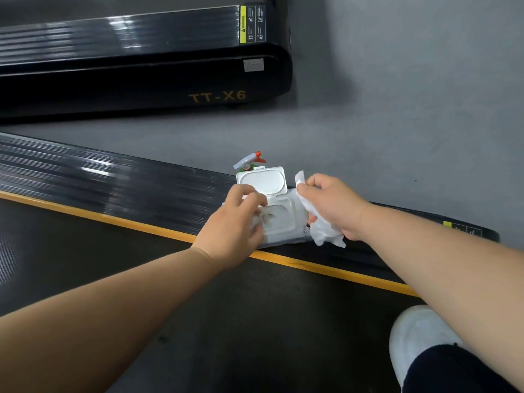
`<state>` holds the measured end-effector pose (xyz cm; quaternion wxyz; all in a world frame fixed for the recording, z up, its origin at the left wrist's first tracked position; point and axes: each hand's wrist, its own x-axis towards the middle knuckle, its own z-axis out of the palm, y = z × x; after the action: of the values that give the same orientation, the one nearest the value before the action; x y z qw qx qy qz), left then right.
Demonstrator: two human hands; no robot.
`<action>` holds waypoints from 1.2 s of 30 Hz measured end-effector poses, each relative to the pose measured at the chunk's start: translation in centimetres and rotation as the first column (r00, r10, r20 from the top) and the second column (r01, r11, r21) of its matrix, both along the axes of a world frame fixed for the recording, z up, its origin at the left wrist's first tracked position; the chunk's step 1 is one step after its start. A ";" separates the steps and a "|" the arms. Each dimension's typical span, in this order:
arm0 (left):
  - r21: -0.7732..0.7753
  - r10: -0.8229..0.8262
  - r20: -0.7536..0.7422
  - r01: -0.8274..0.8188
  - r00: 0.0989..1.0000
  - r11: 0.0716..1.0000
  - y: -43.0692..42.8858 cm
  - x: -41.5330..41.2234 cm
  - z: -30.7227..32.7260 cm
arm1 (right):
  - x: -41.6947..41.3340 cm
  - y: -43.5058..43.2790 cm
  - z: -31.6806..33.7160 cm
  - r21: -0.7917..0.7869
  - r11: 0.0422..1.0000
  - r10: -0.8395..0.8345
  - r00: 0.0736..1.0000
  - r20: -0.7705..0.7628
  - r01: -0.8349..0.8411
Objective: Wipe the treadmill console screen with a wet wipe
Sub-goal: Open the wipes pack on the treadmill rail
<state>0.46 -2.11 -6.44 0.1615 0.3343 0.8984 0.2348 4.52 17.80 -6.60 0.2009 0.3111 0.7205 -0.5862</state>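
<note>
The treadmill's side rail (113,194) runs left to right, and the wipe pack (286,214) lies along it, lid up. My left hand (235,222) curls down on the pack. My right hand (334,208) clamps the wet wipe (326,236) just right of the opening. I can't see the console screen, and my left hand partly hides the slot.

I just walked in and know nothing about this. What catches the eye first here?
Two hands meet at mid-frame: the right hand grips a crumpled wet wipe, while the left hand holds the wipes pack, its lid flipped open, on the treadmill's side rail. A spray bottle peeks from behind the pack, and a second treadmill marked TT-X6 lies at upper left.
</note>
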 end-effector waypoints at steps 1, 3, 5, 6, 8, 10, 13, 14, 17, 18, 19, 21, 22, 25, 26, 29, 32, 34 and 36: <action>-0.005 0.026 0.004 -0.025 1.000 1.000 0.2 0.0 0.0 | 0.2 0.2 -0.2 -0.006 1.000 0.006 1.000 0.022 -0.006; -0.045 -0.065 -0.085 0.061 0.994 0.997 0.7 -0.1 -0.4 | 0.3 0.2 -0.4 -0.040 0.999 -0.012 1.000 0.026 0.013; -0.113 -0.262 -0.283 0.239 0.923 0.964 1.1 -0.3 -1.1 | 0.2 0.0 -0.5 -0.023 1.000 -0.011 1.000 0.012 0.011; -0.145 -0.349 -0.353 0.318 0.868 0.937 0.9 -0.4 -1.6 | 0.0 0.0 -0.4 -0.011 1.000 -0.006 1.000 0.005 0.006; -0.225 -0.499 -0.380 0.445 0.779 0.867 -0.2 -0.2 -2.1 | -0.4 -0.2 -0.4 -0.030 0.999 -0.017 1.000 0.003 0.017; -0.344 -0.609 -0.395 0.504 0.688 0.792 -1.7 0.2 -2.3 | -0.9 -0.3 -0.2 -0.074 0.997 -0.022 0.999 0.024 0.024; -0.352 -0.552 -0.354 0.439 0.755 0.826 -1.7 -0.1 -2.2 | -1.4 -0.3 -0.2 -0.044 0.999 0.014 0.997 0.071 -0.011; -0.289 -0.474 -0.324 0.391 0.819 0.874 -0.9 -0.6 -1.9 | -1.6 -0.2 -0.4 -0.024 0.999 0.025 0.997 0.076 -0.023; -0.198 -0.324 -0.351 0.269 0.878 0.943 1.2 -2.1 -1.3 | -2.0 0.2 -0.5 -0.020 0.999 0.040 0.995 0.096 -0.038; -0.237 -0.301 -0.363 0.225 0.882 0.945 1.6 -2.4 -1.1 | -2.1 0.2 -0.5 -0.030 0.999 0.042 0.994 0.101 -0.039; -0.292 -0.265 -0.339 0.166 0.903 0.942 2.0 -2.7 -0.9 | -2.2 0.3 -0.6 -0.046 0.998 0.037 0.994 0.104 -0.032; -0.427 -0.113 -0.186 0.023 0.976 0.904 2.6 -3.6 -0.3 | -2.1 0.4 -0.8 -0.100 0.995 -0.008 0.995 0.099 0.018; -0.479 -0.008 -0.087 -0.034 0.996 0.877 2.9 -4.1 0.1 | -2.0 0.4 -0.9 -0.105 0.994 -0.030 0.995 0.090 0.040; -0.454 -0.059 -0.144 -0.013 0.988 0.891 3.7 -4.6 0.9 | -2.3 0.2 -0.1 -0.006 0.991 -0.137 0.990 0.018 0.137; -0.394 -0.171 -0.295 0.044 0.940 0.918 3.7 -4.3 1.0 | -2.6 0.5 0.1 0.016 0.976 -0.217 0.976 -0.012 0.217; -0.242 -0.390 -0.470 0.310 0.791 0.920 2.8 -2.1 0.0 | -3.7 1.5 1.1 0.005 0.909 -0.415 0.905 -0.089 0.417; -0.275 -0.525 -0.383 0.449 0.760 0.850 0.4 -0.6 -0.7 | -4.2 1.6 1.6 -0.092 0.901 -0.432 0.899 -0.077 0.425; -0.285 -0.523 -0.310 0.448 0.794 0.848 -0.1 -0.6 -0.4 | -4.4 1.4 1.7 -0.165 0.911 -0.389 0.920 -0.043 0.377; -0.172 -0.328 -0.134 0.304 0.935 0.937 0.8 -1.6 0.9 | -4.9 0.9 1.7 -0.225 0.923 -0.330 0.943 -0.048 0.312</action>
<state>-1.16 -1.32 -5.55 0.1490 0.4793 0.8579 0.1103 -0.40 18.68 -4.86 0.1036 0.3764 0.6004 -0.6979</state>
